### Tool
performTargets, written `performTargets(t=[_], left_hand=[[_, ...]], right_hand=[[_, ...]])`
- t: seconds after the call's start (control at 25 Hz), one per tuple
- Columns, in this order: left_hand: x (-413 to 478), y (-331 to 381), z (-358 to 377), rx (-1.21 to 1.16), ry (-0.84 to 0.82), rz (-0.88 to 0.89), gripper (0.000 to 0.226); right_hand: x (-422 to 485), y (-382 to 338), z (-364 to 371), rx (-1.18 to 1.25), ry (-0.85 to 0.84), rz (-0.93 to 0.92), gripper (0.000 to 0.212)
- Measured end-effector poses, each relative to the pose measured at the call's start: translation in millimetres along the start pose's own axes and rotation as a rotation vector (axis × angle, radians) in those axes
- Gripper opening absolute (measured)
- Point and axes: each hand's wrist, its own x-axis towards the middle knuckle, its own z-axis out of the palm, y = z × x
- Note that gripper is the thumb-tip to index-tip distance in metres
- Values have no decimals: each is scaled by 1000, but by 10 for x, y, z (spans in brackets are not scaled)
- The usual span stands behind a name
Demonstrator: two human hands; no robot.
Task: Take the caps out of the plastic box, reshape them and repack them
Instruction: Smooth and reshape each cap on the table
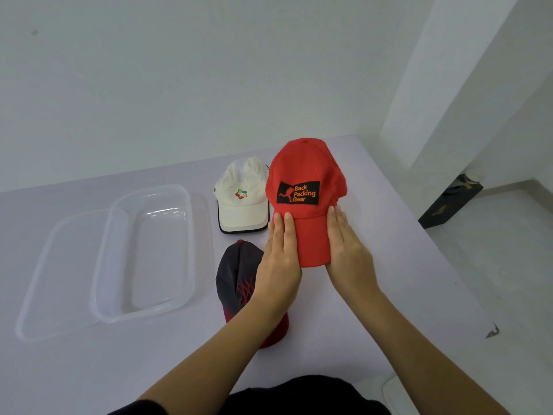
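I find the plastic box (155, 259) empty, far left. My left hand (281, 259) and right hand (347, 250), fingers straight, press the brim of the red cap (302, 172) from either side; thumbs hidden. Its long axis runs away from me, crown farthest; both hands equally near.

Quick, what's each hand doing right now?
Left hand: open, straight fingers pressing the red cap at its brim.
Right hand: open, straight fingers pressing the brim's other side.

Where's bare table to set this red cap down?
Widest free patch: right of the red cap, out to the table edge. Also the near-left corner in front of the plastic box, and the box's empty inside. Crowded: between box and red cap, where the white cap and dark cap lie.
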Motion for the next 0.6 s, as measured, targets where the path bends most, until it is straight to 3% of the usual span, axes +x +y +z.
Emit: performTargets(t=[0.16,0.24,0.36,0.48,0.6], left_hand=[[-19,99,5,-127,-27,-150,71],[-38,84,24,-121,-10,-114,70],[-48,-47,-9,4,-63,33,77],[-114,-172,-173,-302,-319,109,91],[172,-355,-378,-671,-127,-142,76]], right_hand=[[5,-168,62,360,10,277,49],[-8,-242,62,455,59,344,47],[-37,-97,53,395,41,200,57],[-66,150,7,343,-28,106,71],[-167,229,-45,321,-43,-43,78]])
